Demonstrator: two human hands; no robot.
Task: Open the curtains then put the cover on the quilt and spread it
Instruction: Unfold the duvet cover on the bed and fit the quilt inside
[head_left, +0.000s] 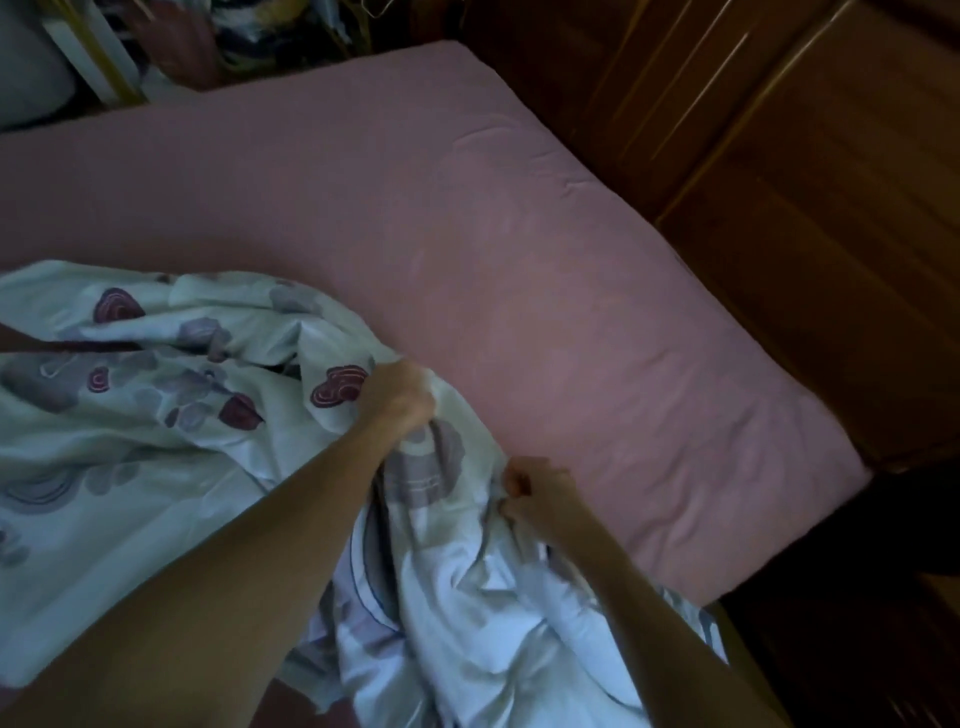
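A pale quilt cover (156, 415) printed with purple and grey flowers lies crumpled over the lower left of the pink bed (519, 234). My left hand (400, 395) grips a bunch of the cover near its upper right edge. My right hand (535, 493) pinches the cover's edge a little lower and to the right. Both forearms reach in from below. No curtains are in view, and I cannot tell whether the quilt is inside the cover.
Dark wooden cabinets (805, 182) stand close along the bed's right side. Clutter and a white frame with yellow trim (98, 57) sit beyond the far left corner. The room is dim. Bare pink sheet stretches across the bed's upper and right parts.
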